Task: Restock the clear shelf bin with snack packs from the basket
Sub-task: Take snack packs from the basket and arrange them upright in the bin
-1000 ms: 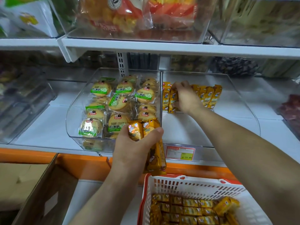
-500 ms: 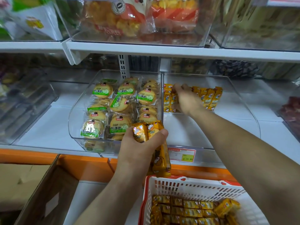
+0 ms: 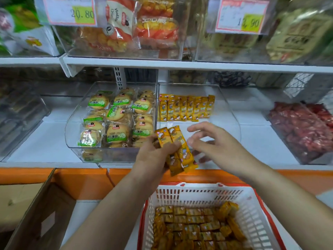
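A clear bin [image 3: 71,134] of round biscuits [image 3: 118,132] in green-labelled wrappers sits on the white shelf [image 3: 41,141]. Far right, a second bin [image 3: 281,139] holds red packets [image 3: 302,130]. Above, two price tags [image 3: 69,12] hang before bagged snacks [image 3: 126,29]. A cardboard box [image 3: 36,217] stands lower left, below the orange shelf edge [image 3: 81,177]

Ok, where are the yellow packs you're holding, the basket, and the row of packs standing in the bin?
held yellow packs [image 3: 169,135]: head view, on the upper wrapper.
basket [image 3: 198,194]: head view, on its white back wall.
standing row of packs [image 3: 185,109]: head view, on a middle pack.
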